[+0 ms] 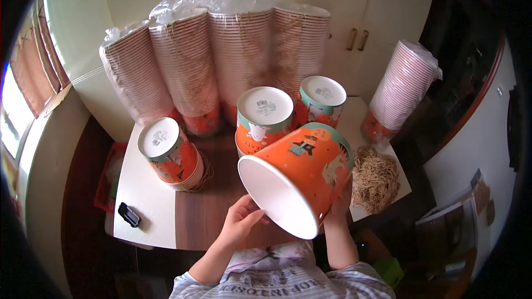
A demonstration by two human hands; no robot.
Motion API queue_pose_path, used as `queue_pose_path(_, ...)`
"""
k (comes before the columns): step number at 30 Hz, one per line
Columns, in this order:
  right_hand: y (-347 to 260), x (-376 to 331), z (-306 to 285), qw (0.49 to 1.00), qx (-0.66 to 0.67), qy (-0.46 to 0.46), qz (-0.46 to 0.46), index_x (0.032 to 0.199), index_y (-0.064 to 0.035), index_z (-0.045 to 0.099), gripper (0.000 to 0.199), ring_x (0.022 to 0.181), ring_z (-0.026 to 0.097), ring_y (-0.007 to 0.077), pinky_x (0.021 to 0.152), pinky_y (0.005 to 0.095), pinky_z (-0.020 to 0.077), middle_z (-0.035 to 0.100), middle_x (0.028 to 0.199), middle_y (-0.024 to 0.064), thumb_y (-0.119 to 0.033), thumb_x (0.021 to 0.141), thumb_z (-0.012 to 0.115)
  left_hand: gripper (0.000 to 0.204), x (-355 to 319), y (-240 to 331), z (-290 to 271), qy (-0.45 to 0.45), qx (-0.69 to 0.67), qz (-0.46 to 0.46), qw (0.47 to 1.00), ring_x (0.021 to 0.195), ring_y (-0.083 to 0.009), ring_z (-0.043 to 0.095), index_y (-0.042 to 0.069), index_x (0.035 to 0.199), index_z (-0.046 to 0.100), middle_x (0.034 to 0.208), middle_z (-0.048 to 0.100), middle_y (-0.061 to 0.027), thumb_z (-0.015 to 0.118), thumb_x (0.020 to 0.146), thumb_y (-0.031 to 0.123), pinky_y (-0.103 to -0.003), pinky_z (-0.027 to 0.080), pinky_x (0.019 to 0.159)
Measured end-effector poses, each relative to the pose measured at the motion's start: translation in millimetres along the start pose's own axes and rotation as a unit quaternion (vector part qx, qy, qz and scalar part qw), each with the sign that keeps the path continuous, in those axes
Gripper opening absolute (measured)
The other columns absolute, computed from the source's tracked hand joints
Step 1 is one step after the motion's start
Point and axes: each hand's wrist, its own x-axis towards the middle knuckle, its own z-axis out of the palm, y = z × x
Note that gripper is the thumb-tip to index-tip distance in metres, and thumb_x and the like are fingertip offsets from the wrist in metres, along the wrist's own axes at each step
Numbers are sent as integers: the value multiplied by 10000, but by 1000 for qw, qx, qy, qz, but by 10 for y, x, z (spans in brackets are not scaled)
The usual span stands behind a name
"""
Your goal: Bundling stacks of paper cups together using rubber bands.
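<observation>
Leaning against the wall behind the worktop [145, 210]: tall bagged cup stacks [221, 55], another bagged stack [402, 86] tilting at right, possibly toppling if bumped. Standing upside down on the worktop: three short cup stacks [264, 119] [169, 154] [321, 99]. Holding an orange paper cup [299, 174] tilted above the near edge, mouth toward the camera; left hand [241, 222] curling fingers at the white rim, right hand [339, 205] pressing flat on the far side. Risking crushing the thin rim, or slipping toward the rubber band pile [376, 178]. Lying near the left edge: small black clip [129, 214].
</observation>
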Motion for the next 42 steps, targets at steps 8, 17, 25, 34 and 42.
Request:
queue_pose_path(8,12,-97,45,996,17,-78,-38,992,-59,523,231,953,567,254,779,419,508,559,1060,114,-139,799,621,271,-22,-114,27,79,-41,-37,995,828,-147,593,10,1119,471,965,590,-78,455,848,4,-267,500,697)
queue_pose_path(17,61,-107,39,999,33,-22,9,1060,-43,501,316,1011,547,249,830,407,485,542,1114,122,-167,796,624,223,-27,-139,-1,90,-28,-36,995,757,-114,581,7,1067,513,901,594,-49,478,848,31,-239,492,640)
queue_pose_path(25,39,-180,-102,991,-16,-129,3,1172,-34,442,362,1085,495,273,907,431,425,489,1201,132,-196,860,530,133,57,-207,-107,144,-9,44,989,732,-71,539,-10,966,539,848,590,-21,470,875,59,-198,431,644)
queue_pose_path(34,5,-436,77,998,-41,-36,26,986,-22,556,276,940,573,223,824,385,463,583,1041,119,-216,803,627,86,113,-270,-199,198,69,110,972,665,-27,467,6,829,507,738,527,19,480,884,67,-174,391,593)
queue_pose_path(42,-292,-624,310,852,-223,-454,-137,769,-103,626,67,745,629,200,696,351,433,648,786,61,-160,762,659,63,181,-416,-255,212,-47,45,975,675,-28,477,9,818,503,751,539,13,483,863,48,-178,396,582)
